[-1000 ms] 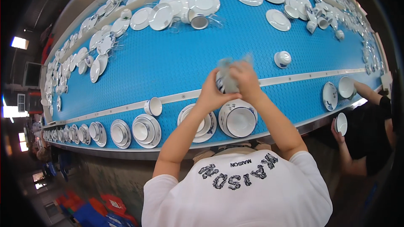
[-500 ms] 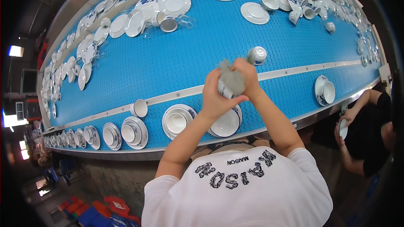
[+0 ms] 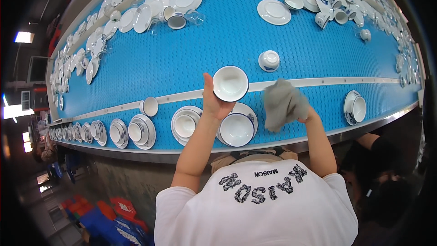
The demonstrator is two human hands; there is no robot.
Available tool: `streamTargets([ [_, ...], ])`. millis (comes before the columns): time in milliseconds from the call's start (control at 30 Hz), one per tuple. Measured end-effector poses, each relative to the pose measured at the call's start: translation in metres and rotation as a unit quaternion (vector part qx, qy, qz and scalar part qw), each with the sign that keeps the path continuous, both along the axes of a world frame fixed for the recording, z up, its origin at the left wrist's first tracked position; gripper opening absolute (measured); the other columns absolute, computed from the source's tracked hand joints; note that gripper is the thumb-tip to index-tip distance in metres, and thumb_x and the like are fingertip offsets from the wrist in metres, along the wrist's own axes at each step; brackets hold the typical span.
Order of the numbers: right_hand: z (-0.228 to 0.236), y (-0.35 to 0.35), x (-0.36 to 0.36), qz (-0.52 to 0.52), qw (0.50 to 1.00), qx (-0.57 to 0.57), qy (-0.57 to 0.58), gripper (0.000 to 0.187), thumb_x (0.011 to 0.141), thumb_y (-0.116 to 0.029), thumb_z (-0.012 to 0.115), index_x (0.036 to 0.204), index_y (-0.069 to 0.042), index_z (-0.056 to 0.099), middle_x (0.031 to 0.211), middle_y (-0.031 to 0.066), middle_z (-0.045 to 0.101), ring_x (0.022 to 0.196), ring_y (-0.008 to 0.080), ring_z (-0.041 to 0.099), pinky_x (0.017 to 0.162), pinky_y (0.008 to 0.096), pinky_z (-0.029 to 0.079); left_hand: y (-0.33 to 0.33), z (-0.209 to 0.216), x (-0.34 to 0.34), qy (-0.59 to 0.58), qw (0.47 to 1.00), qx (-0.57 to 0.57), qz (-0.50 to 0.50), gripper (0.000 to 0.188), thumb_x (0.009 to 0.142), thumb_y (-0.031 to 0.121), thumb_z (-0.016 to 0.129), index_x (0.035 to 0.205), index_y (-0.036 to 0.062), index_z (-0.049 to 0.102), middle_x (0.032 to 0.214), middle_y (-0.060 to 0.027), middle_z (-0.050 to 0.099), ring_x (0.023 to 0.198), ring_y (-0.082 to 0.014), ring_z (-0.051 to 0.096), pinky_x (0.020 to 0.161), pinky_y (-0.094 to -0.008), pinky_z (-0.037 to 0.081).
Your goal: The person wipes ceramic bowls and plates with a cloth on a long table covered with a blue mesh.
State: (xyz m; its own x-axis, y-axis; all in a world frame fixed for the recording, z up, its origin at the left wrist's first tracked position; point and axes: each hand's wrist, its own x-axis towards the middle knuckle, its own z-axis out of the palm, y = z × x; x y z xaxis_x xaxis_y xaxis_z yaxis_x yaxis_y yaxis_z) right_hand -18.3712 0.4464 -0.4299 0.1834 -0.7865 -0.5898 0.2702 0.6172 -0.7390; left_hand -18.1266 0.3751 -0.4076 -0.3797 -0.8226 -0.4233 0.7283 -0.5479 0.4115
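Observation:
My left hand (image 3: 213, 103) grips a small white bowl (image 3: 231, 83) with a thin dark rim, its inside turned up, above the white rail. To the right, my right hand (image 3: 311, 115) has hold of a crumpled grey cloth (image 3: 283, 105), apart from the bowl. Below the held bowl, a larger white bowl (image 3: 236, 130) rests on a plate (image 3: 248, 110) at the near edge. Left of it is a stack of a bowl (image 3: 185, 126) on wider dishes. Beyond the rail, a blue-patterned white cup (image 3: 269, 60) stands upside down.
A blue conveyor belt (image 3: 205, 41) carries plates, bowls and cups in piles along its far side. A white rail (image 3: 182, 94) divides it. Dish stacks (image 3: 119, 133) line the near strip, with a lone cup (image 3: 149, 106) among them. Another person (image 3: 380, 155) is at the right.
My hands have parted. The left has turned the small bowl to show its inside, while the right has drawn the grey cloth away to the right.

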Motion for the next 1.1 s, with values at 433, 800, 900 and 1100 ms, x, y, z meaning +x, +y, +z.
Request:
streamTargets([
  [433,0.008,0.01,0.031,-0.146,0.984,-0.048,-0.091,0.045,0.071,-0.025,0.066,0.106,-0.006,0.046,0.099,0.0055,0.052,0.09,0.011,0.049,0.071,0.0276,0.045,0.043,-0.005,-0.107,-0.426,0.664,-0.608,0.09,0.073,0.051,0.048,0.082,0.104,0.0064,0.053,0.108,-0.017,0.048,0.097,-0.0302,0.05,0.082,-0.0413,0.041],
  [800,-0.014,0.008,-0.025,0.22,0.804,-0.394,0.387,0.021,0.061,-0.016,0.069,0.078,-0.011,0.057,0.075,0.0091,0.06,0.063,0.0333,0.057,0.058,0.0419,0.047,0.09,-0.037,-0.067,-0.553,0.756,-0.316,-0.151,0.042,0.077,0.019,0.064,0.114,0.0029,0.051,0.106,-0.0152,0.055,0.103,-0.0278,0.05,0.087,-0.0376,0.04],
  [900,-0.03,0.02,-0.04,0.26,0.868,-0.291,0.308,0.035,0.058,-0.013,0.071,0.091,-0.011,0.059,0.077,0.0127,0.06,0.068,0.0303,0.059,0.062,0.0369,0.048,0.033,-0.015,0.012,-0.821,0.524,-0.22,0.05,0.049,0.073,0.026,0.069,0.111,0.0002,0.053,0.112,-0.0235,0.051,0.107,-0.0357,0.047,0.091,-0.0434,0.036],
  [1100,0.018,-0.004,-0.104,0.181,0.899,-0.384,0.105,0.041,0.057,-0.004,0.067,0.097,-0.009,0.061,0.084,0.0145,0.059,0.083,0.0262,0.057,0.071,0.0338,0.047,-0.001,-0.042,0.179,-0.894,0.443,-0.001,-0.066,0.057,0.074,0.014,0.054,0.125,-0.0041,0.037,0.119,-0.0254,0.046,0.105,-0.0422,0.048,0.089,-0.0499,0.04],
])
